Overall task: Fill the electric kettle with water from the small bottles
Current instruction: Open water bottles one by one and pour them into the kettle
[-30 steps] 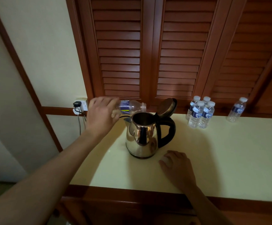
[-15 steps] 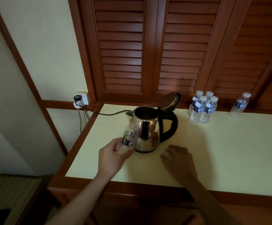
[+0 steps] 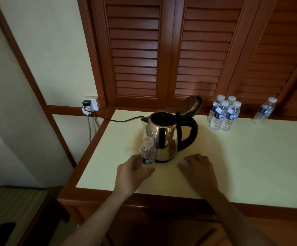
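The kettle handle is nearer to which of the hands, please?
Right. The right hand rests on the table just in front of the handle; the left hand holds a small bottle on the kettle's other side.

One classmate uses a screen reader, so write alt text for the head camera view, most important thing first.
A person's left hand holds a small bottle upright beside a steel electric kettle whose lid stands open, on a pale table. The right hand rests on the table nearby; four capped bottles stand grouped at the back, a fifth bottle apart.
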